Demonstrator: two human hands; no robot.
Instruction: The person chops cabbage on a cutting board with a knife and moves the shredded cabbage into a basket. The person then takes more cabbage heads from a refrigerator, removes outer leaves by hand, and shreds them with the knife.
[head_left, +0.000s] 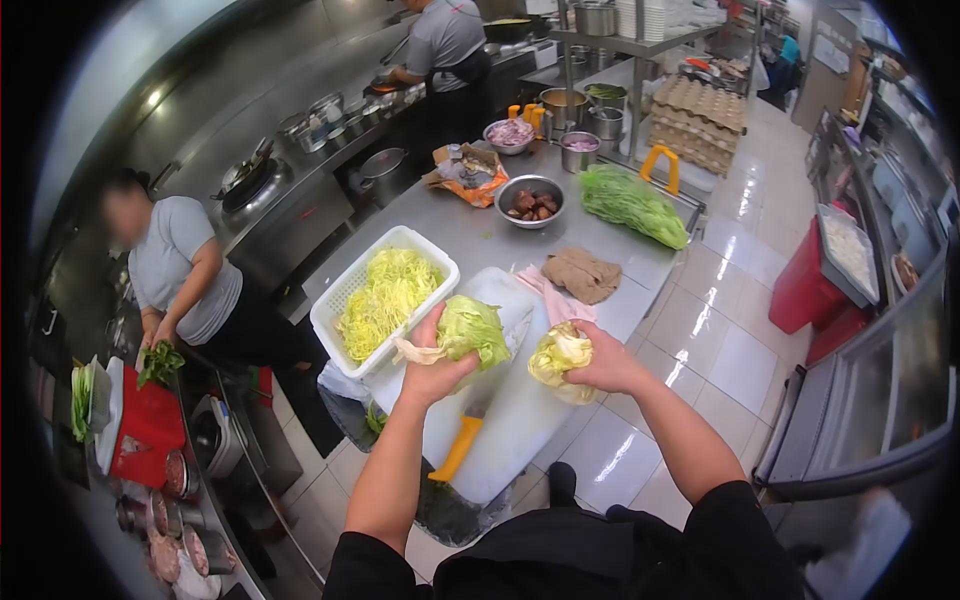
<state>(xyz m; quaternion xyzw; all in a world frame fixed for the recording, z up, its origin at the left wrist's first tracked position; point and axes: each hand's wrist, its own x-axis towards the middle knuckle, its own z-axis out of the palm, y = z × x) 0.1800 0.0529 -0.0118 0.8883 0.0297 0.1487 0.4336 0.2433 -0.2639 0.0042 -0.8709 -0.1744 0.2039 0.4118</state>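
My left hand (436,366) is closed around a piece of pale green lettuce (473,330), with a limp outer leaf hanging by the thumb side. In my right hand (608,362) is a second, yellowish lettuce piece (560,354), gripped from its right side. Both pieces are held apart above a white cutting board (515,428). A knife with a yellow handle (458,448) lies on the board below my left hand, its blade partly hidden. Left of that hand, a white perforated basket (322,312) holds shredded yellow-green leaves (392,290).
Beyond the board are a brown cloth (582,275), a pink cloth (545,292), a metal bowl of brown pieces (530,203) and a bagged leafy vegetable (632,205). A person (195,250) handles greens at left; another person (448,50) stands at the stove. Egg trays (695,125) are stacked behind.
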